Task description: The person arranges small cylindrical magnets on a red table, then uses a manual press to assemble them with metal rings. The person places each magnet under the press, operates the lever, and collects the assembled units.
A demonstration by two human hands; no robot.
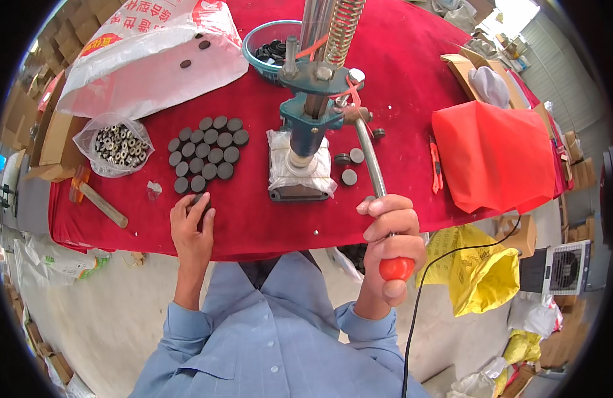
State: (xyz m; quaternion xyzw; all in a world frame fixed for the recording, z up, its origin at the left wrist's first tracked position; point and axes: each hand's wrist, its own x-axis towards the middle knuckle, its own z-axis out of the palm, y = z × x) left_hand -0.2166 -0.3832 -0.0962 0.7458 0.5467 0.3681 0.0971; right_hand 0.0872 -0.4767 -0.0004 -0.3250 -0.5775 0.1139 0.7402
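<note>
My left hand [191, 231] is closed at the table's near edge, its thumb and fingers around a black disc [199, 199] that they partly cover. Just beyond it lie several dark round discs [202, 152] in a loose cluster. My right hand [394, 232] wraps the metal lever [372, 159] of a hand press, with a red knob [396, 268] showing below the fingers. The green press [311, 129] stands upright in the middle, its ram down over a base wrapped in white plastic [283, 176]. A few more discs [349, 177] sit right of the base.
A clear bag of small metal parts [124, 147], a hammer [102, 204] and a big white sack [160, 66] occupy the left. Behind the press stands a blue-green basket [253, 56] of black pieces. To the right are a red utility knife [436, 166] and a red cloth bag [495, 156].
</note>
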